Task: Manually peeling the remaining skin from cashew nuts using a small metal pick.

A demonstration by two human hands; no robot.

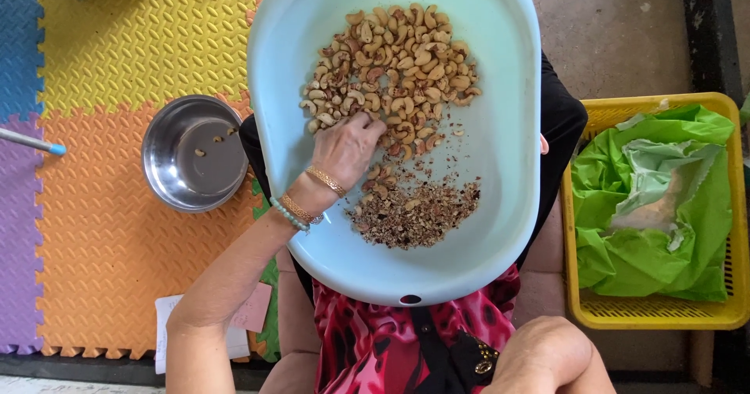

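We sort cashews in pale tray; left hand fingers pinch one; right hand's fingers hidden, cannot tell. Next likely steel bowl, we judge.

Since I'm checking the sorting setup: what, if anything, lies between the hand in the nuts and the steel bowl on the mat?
Only the rim of the pale blue tub. The left hand rests on the cashew nuts inside it; the steel bowl sits just outside that rim on the foam mat, with nothing else between.
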